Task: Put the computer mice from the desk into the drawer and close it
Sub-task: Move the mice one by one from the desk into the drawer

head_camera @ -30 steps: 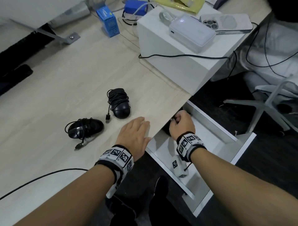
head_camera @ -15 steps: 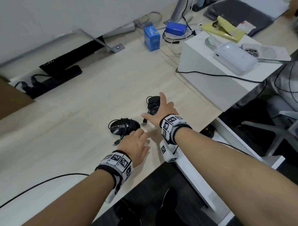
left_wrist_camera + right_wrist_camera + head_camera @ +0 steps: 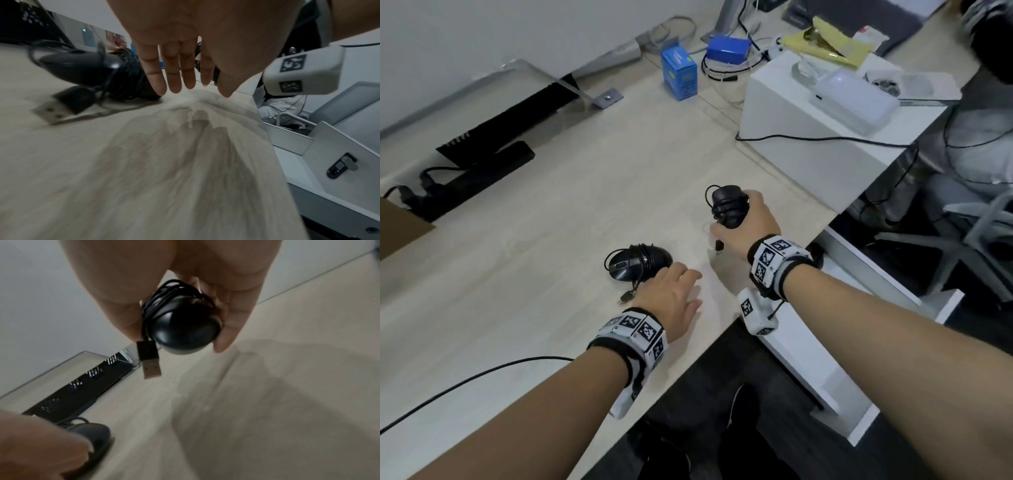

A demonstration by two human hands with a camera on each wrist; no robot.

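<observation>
My right hand (image 3: 743, 219) grips a black mouse (image 3: 729, 204) wrapped in its own cable and holds it just above the light wood desk (image 3: 551, 212); its USB plug (image 3: 149, 361) dangles below. In the right wrist view that mouse (image 3: 185, 331) sits between thumb and fingers. A second black mouse (image 3: 637, 262) with wound cable lies on the desk, its plug (image 3: 59, 105) beside it. My left hand (image 3: 674, 294) hovers flat right next to it, fingers (image 3: 174, 71) straight, holding nothing. The white drawer (image 3: 866, 270) stands pulled out under the desk edge, at right; a dark mouse-like shape (image 3: 816, 255) shows inside it.
A white box (image 3: 808, 144) with a power bank and a phone on top stands behind the right hand. Blue boxes (image 3: 679, 73) and cables lie at the back. A black cable (image 3: 465, 380) crosses the near left of the desk. An office chair (image 3: 969, 240) is at right.
My right hand came out of the drawer, reached the far mouse and has now closed round it and lifted it. My left hand slid toward the near mouse.
</observation>
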